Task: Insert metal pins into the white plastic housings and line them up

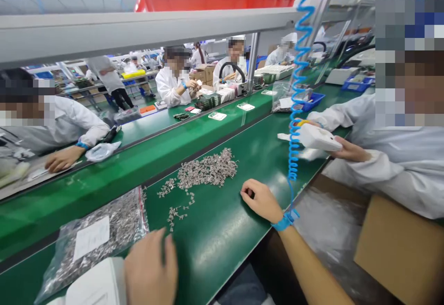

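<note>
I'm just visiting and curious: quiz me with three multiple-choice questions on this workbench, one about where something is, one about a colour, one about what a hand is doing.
1. Where does the loose pile of small metal parts lie?
A. on the green mat
B. in a red bin
C. in a cardboard box

2. What colour is the wrist strap on the right hand?
A. yellow
B. blue
C. black

3. What is the left hand doing?
A. lifting a cup
B. resting on a white device
C. held high in the air

Answers: 1 A, the parts are spread on the green mat. 2 B, the strap and its coiled cord are blue. 3 B, the hand lies on the white device beside the bag of parts.
</note>
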A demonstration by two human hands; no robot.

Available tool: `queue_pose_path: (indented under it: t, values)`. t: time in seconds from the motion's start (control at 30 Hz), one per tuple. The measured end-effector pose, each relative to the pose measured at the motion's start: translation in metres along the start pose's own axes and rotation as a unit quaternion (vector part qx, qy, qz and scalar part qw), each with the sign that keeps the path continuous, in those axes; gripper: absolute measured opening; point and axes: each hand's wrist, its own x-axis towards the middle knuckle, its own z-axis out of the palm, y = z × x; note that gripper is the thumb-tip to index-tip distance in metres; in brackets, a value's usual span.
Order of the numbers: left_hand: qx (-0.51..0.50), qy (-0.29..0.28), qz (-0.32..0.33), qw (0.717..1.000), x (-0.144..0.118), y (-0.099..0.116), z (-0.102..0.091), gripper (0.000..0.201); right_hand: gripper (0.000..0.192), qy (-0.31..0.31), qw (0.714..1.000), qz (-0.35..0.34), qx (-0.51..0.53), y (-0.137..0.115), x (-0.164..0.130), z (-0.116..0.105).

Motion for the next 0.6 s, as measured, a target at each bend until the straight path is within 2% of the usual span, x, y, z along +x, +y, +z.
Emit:
queue_pose_path:
  t: [0.07,0.13,0.2,0.27,0.43,0.53,0.6]
  values:
    - [-0.017,-0.062,0.089,0.994,0.018,0.034,0.039,0.014,0.01,-0.007,1.0,-0.013,-0.024,-0.001,-0.001,0.002]
    - [-0.008,-0.116,0.107,0.987,0.031,0.061,0.074,0.012,0.01,-0.015,0.999,-0.023,-0.029,-0.002,-0.003,0.002]
    - [0.011,-0.171,0.123,0.978,0.038,0.075,0.095,0.013,0.01,-0.024,0.999,-0.031,-0.028,-0.002,-0.005,0.001]
    - [0.014,-0.197,0.139,0.97,0.038,0.076,0.102,0.013,0.011,-0.032,0.998,-0.036,-0.033,-0.002,-0.006,0.0]
    - [-0.013,-0.21,0.145,0.967,0.033,0.067,0.095,0.014,0.011,-0.042,0.997,-0.037,-0.048,-0.005,-0.004,0.0]
    - [0.0,-0.195,0.154,0.969,0.032,0.068,0.097,0.016,0.011,-0.039,0.998,-0.028,-0.046,-0.004,-0.002,0.002]
    - [0.002,-0.17,0.155,0.973,0.032,0.069,0.1,0.027,0.011,-0.039,0.998,-0.021,-0.042,-0.003,-0.002,0.003]
